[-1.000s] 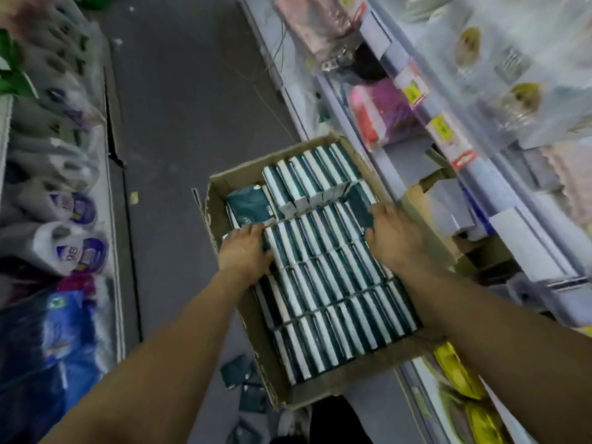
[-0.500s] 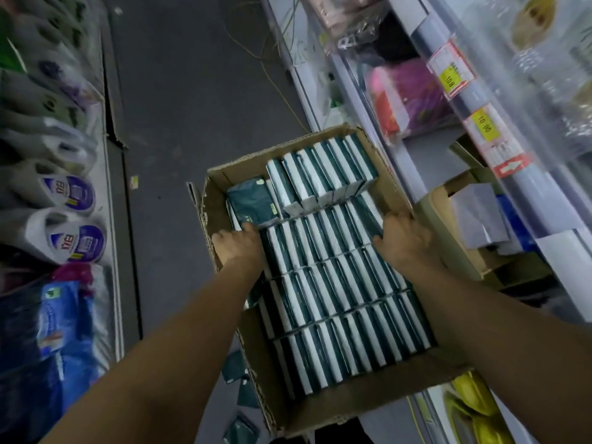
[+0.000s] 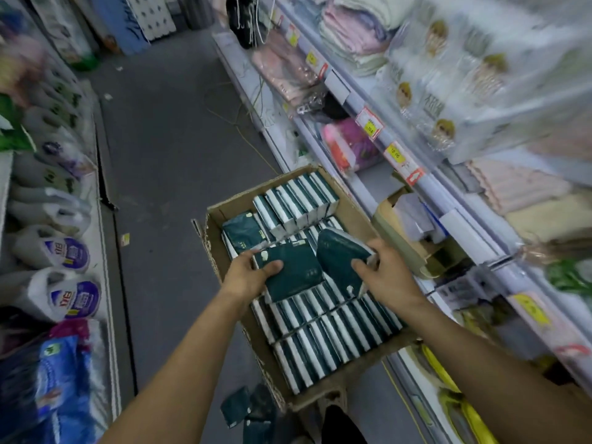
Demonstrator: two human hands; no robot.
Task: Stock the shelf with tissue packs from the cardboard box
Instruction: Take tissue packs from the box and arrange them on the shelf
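Note:
An open cardboard box (image 3: 352, 216) sits in the aisle, filled with rows of dark green and white tissue packs (image 3: 323, 334) standing on edge. My left hand (image 3: 248, 274) grips a bunch of green packs (image 3: 294, 274) lifted flat above the rows. My right hand (image 3: 382, 270) holds another bunch of packs (image 3: 339, 254), tilted up beside the first. One loose green pack (image 3: 242, 230) lies flat in the box's far left corner. The shelf (image 3: 413, 184) runs along the right.
Several loose green packs (image 3: 248, 406) lie on the grey floor by the box's near corner. A smaller open carton (image 3: 400, 232) sits on the right shelf beside the box. Towels and price tags fill the right shelves; bagged tissue rolls (image 3: 69, 296) line the left shelf.
Both hands were pressed on the ends of a row of packs in the box; now each has lifted a bunch out and turned it flat. The view has tilted upward.

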